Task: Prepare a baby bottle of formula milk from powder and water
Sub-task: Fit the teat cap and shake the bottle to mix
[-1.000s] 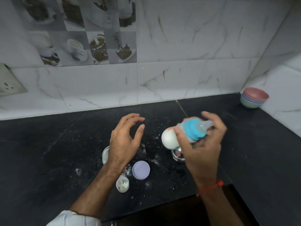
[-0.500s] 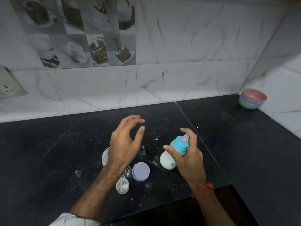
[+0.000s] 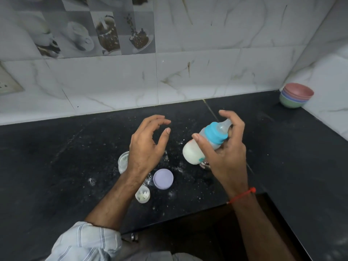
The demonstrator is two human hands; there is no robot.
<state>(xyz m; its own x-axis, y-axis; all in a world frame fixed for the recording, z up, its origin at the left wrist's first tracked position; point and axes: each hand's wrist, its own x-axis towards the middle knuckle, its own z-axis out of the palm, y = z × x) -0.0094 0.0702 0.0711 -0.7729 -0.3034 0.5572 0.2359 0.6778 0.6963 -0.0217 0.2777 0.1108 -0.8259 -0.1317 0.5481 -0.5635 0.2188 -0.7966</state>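
Observation:
My right hand [image 3: 225,153] grips a baby bottle [image 3: 193,151] holding white milk, with a blue collar [image 3: 214,133] and clear teat. The bottle is tilted in the air, base down to the left, teat up to the right under my index finger. My left hand [image 3: 146,146] hovers beside it over the black counter [image 3: 56,157], fingers curled apart and holding nothing. Beneath the left hand stand a clear container [image 3: 123,162], a lilac lid [image 3: 163,178] and a small white compartment cup [image 3: 142,194]. White powder is scattered on the counter.
A metal vessel [image 3: 205,164] is partly hidden under the bottle and right hand. Stacked coloured bowls [image 3: 295,97] sit in the back right corner. Tiled walls close the back and right. The counter's front edge steps back at lower right.
The right hand swung the bottle down toward the counter half a second ago and has lifted it again, still tilted. The left hand has stayed in place, open.

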